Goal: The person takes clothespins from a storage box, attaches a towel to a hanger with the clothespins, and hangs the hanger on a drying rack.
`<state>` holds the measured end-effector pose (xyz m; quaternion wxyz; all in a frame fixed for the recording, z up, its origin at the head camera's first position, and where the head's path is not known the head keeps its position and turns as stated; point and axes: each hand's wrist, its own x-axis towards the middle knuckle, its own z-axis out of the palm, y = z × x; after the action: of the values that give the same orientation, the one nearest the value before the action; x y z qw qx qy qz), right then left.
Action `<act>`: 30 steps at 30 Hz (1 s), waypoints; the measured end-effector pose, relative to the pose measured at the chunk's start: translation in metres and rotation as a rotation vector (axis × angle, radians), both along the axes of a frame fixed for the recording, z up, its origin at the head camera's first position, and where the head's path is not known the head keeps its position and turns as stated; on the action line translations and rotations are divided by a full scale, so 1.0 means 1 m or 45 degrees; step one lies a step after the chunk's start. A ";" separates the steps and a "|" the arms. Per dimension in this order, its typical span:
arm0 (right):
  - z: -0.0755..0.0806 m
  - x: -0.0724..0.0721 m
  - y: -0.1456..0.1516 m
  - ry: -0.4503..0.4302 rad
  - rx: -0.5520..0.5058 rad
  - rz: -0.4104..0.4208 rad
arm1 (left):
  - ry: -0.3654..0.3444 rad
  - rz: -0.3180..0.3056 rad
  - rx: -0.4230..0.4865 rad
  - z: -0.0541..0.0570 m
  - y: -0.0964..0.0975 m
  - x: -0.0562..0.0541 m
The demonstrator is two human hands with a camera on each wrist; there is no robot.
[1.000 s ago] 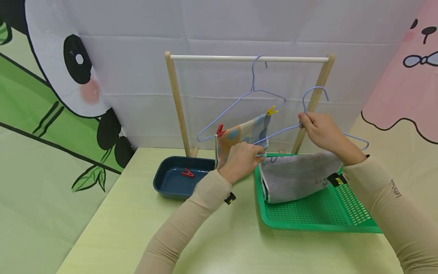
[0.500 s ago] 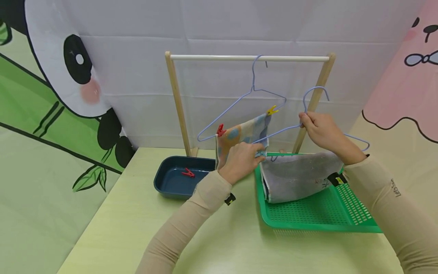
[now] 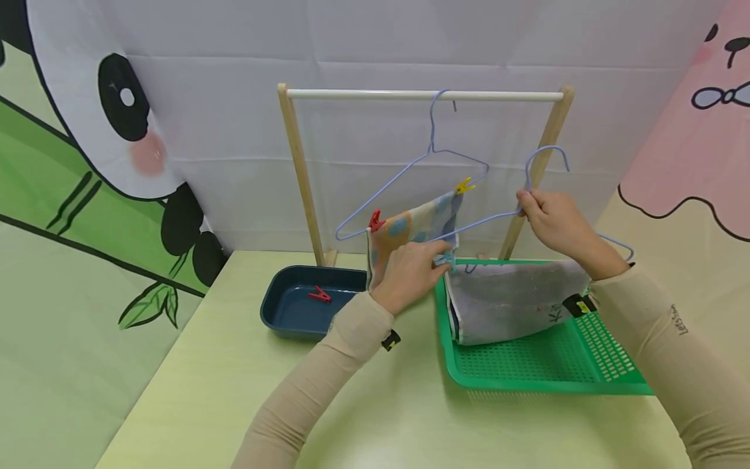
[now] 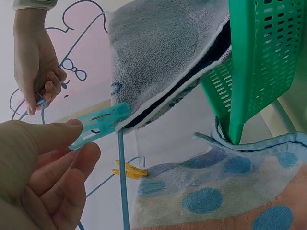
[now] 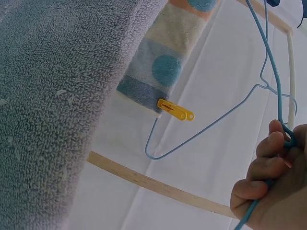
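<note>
In the left wrist view, my left hand (image 4: pixel 48 167) pinches a light-blue clothespin (image 4: pixel 100 122) between thumb and fingers. Its jaws sit over a top corner of a folded grey towel (image 3: pixel 515 303), right by the lower end of a blue wire hanger (image 3: pixel 551 147). My right hand (image 3: pixel 556 218) grips this hanger at its neck, just under the hook. The towel hangs below the hanger and overlaps the green basket in the head view. Part of the hanger's right arm is hidden behind my right hand and wrist.
Behind, a second wire hanger (image 3: pixel 432 124) hangs from a rack's white rod (image 3: pixel 363 94). A patterned towel (image 3: pixel 413 223) is clipped to it with red (image 3: pixel 376 221) and yellow (image 3: pixel 465 186) clothespins. A navy tray (image 3: pixel 287 326) holds a red clothespin (image 3: pixel 319 294). The green basket (image 3: pixel 551 385) stands right.
My right hand and the hanger have shifted slightly to the right. More of the light-blue clothespin shows beside my left fingers. The head view has tilted a little.
</note>
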<state>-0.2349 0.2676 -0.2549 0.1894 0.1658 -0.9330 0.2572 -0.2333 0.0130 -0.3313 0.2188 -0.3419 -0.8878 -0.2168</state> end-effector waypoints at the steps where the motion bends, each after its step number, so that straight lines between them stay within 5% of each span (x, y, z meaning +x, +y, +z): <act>1: 0.000 -0.001 0.000 -0.004 -0.001 -0.003 | -0.004 -0.001 0.003 0.000 -0.001 -0.001; 16: -0.005 -0.005 0.003 -0.008 -0.028 -0.018 | -0.068 0.018 0.006 -0.017 -0.030 -0.007; 30: -0.010 -0.008 0.009 0.028 0.003 0.011 | -0.200 0.063 -0.154 -0.041 -0.078 -0.013</act>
<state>-0.2426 0.2765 -0.2649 0.1984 0.1728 -0.9304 0.2551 -0.2459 -0.0646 -0.3728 0.1329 -0.3144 -0.9219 -0.1833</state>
